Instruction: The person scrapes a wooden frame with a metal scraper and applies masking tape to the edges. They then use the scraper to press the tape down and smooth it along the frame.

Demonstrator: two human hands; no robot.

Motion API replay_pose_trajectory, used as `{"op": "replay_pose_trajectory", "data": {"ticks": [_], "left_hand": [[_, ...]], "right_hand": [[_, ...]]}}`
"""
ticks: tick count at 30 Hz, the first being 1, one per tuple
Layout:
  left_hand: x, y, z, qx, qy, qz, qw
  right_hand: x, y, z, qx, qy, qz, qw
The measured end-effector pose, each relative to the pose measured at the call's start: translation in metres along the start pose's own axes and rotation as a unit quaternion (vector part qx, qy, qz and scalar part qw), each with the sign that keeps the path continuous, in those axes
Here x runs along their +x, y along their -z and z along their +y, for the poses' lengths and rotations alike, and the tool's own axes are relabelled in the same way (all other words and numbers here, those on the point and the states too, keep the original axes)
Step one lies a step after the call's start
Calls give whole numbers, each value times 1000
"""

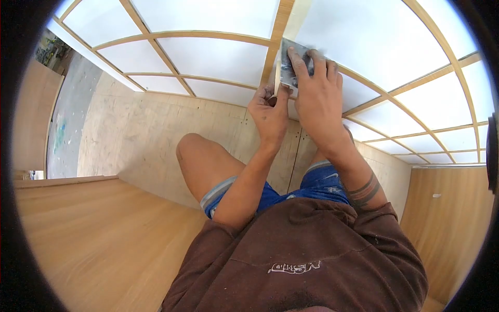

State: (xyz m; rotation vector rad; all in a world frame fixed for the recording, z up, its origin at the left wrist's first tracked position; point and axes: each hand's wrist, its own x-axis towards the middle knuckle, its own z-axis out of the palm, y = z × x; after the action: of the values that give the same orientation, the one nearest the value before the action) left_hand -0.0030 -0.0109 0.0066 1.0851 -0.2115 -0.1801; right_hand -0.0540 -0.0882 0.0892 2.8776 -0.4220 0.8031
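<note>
My right hand (319, 99) lies over a dark grey, scuffed flat plate (287, 65), fingers bent and tips pressed on its face; its thumb is hidden. The plate stands against a wooden lattice (275, 31), near one of its vertical bars. Just below and left, my left hand (269, 115) pinches at the lower end of a thin pale strip (277, 78) beside the plate. Its thumb sits by the plate's bottom corner and the other fingers curl behind. Grey dust marks the fingers of both hands.
White panels (218, 57) fill the lattice on both sides. Below it runs a plywood floor (140, 125). Wooden boards stand close by, one at the lower left (104, 223) and one at the right (447, 208). My bent knee (195, 148) is near the lattice.
</note>
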Motion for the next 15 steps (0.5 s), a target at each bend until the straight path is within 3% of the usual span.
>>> {"op": "replay_pose_trajectory", "data": {"ticks": [6,15], "left_hand": [[1,1,-6,17,-24,-6,1000],[-6,0,1,-10,21,-21,1000]], "right_hand": [[2,6,-1,-24,14,-13,1000],[8,12,4,-21,35,15,999]]}}
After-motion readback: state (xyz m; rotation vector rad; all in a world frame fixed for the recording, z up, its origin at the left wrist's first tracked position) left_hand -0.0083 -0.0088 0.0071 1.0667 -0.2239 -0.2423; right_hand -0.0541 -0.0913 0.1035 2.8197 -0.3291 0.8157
